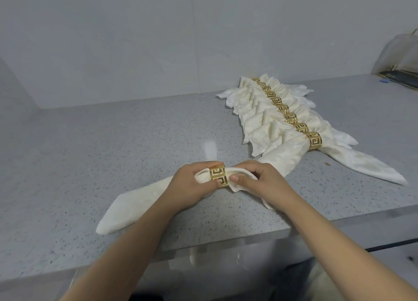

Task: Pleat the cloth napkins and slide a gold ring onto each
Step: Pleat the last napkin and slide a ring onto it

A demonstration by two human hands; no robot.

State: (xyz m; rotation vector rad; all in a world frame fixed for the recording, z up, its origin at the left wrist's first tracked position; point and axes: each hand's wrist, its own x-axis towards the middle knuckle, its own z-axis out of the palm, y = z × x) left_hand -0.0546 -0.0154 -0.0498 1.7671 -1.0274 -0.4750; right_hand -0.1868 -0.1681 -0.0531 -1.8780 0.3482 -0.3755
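A grey speckled countertop [113, 142] carries everything here. On its right side lies a row of finished cream napkins [262, 110], overlapping one another, each cinched by a gold fretwork ring. Near the front edge a single cream napkin [140, 201] stretches left to right, its wide end fanned out at the left. The left hand [190, 187] curls round the gathered middle of this napkin and pinches the gold ring [218, 177] that sits on it. The right hand [255, 178], just beside the ring, pinches the bunched cloth between thumb and fingers.
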